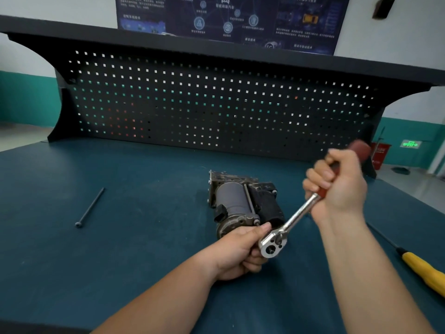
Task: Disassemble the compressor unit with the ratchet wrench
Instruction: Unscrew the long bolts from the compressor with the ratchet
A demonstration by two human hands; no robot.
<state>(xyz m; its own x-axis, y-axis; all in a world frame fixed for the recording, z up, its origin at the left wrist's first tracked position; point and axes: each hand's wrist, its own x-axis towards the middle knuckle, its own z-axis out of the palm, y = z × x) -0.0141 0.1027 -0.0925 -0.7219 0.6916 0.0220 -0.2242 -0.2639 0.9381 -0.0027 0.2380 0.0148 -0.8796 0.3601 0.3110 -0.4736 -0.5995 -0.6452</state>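
Note:
The compressor unit (238,198), grey cylinder with black housing, lies on the dark blue bench top, its near end toward me. My left hand (240,251) wraps around that near end, thumb resting beside the wrench head. The ratchet wrench (286,227) has a chrome shaft and a red handle; its round head sits at the unit's near end. My right hand (337,182) is closed around the red handle, up and to the right of the unit. The socket and the bolt under the head are hidden.
A long dark bolt (90,208) lies loose on the bench (144,261) to the left. A yellow-handled screwdriver (421,268) lies at the right edge. A black pegboard (192,104) stands behind the bench under a shelf.

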